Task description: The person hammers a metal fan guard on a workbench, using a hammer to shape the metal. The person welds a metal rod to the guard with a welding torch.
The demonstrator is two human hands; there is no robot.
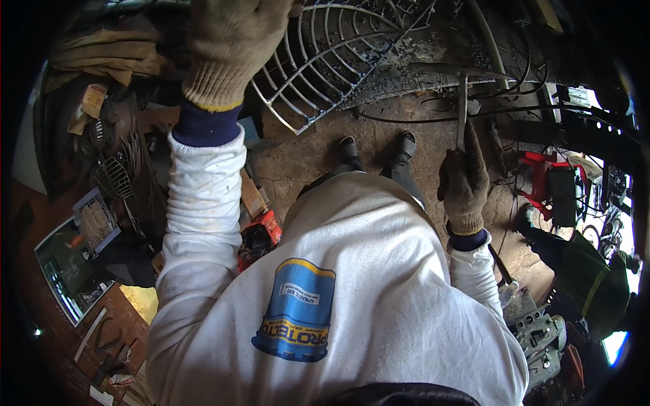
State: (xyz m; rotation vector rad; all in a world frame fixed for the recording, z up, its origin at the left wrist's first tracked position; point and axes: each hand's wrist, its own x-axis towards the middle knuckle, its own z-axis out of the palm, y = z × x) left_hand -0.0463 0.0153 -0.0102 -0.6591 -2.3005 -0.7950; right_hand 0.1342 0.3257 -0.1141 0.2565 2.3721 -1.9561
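Note:
A knitted brown glove covers my left hand (pixel 237 40), raised at the top left. It is beside a curved metal grille (pixel 318 74) of pale bars, and its fingers are mostly cut off by the upper edge, so I cannot see whether they grip. My right hand (pixel 466 183), gloved too, is closed around the handle of a chipping hammer (pixel 462 108). One finger lies along that flat metal handle. The hammer's long, narrow head points sideways, to the right of the grille and over a dark, worn surface.
Cables (pixel 467 116) run across the right side. Farther right are a red plastic chair (pixel 538 179), a person in dark clothes (pixel 582 277) and a grey machine part (pixel 542 345). On the left, a cluttered bench holds wires, tools and a carton (pixel 93 101). My feet stand on brown ground.

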